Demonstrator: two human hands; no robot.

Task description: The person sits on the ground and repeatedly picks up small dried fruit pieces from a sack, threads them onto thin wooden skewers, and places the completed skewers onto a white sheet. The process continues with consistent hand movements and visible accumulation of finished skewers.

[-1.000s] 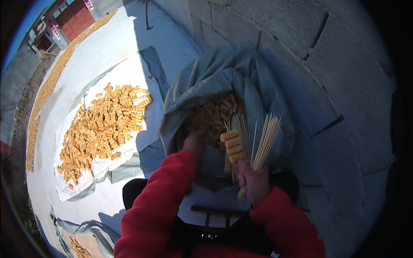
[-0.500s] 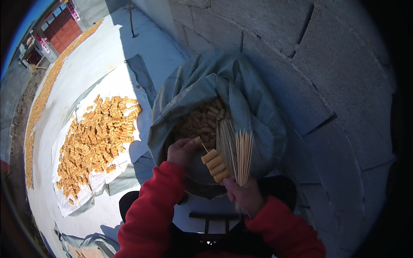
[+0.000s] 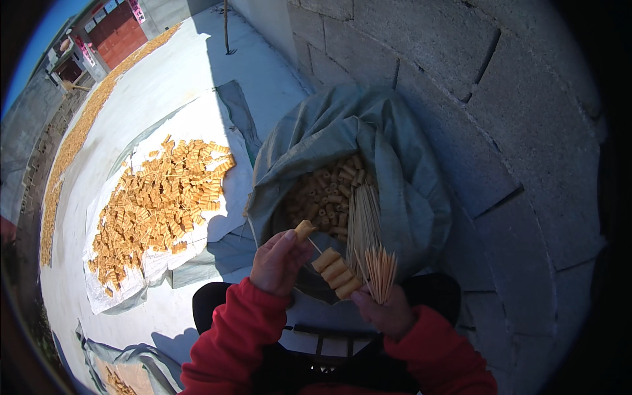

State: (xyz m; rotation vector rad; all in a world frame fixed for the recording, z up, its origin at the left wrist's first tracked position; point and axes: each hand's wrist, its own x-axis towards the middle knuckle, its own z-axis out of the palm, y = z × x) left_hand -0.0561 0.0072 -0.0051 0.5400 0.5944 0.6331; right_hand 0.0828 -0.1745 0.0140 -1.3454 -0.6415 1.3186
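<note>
My left hand (image 3: 275, 262) pinches a short tan hollow roll (image 3: 303, 229) between thumb and fingers, at the bare tip of a thin skewer. Several similar rolls (image 3: 337, 273) are threaded side by side on that skewer, just beside my right thumb. My right hand (image 3: 390, 313) is closed around a fanned bundle of pointed wooden skewers (image 3: 380, 268) and steadies the loaded one. Both hands are over the near rim of an open grey-green sack (image 3: 421, 204). Inside it lie many loose rolls (image 3: 326, 197) and a sheaf of thin sticks (image 3: 363, 214).
To the left, a sunlit heap of skewered rolls (image 3: 158, 204) covers a white sheet (image 3: 227, 181). A block wall (image 3: 513, 171) rises close on the right. A long-handled tool (image 3: 227, 33) leans at the back. A strip of yellow grains (image 3: 99, 112) runs along the far left.
My left hand has lifted the roll slightly, still at the skewer's tip. The right hand's skewer bundle has tilted and sits lower. The whole view has shifted, moving the scene rightward.
</note>
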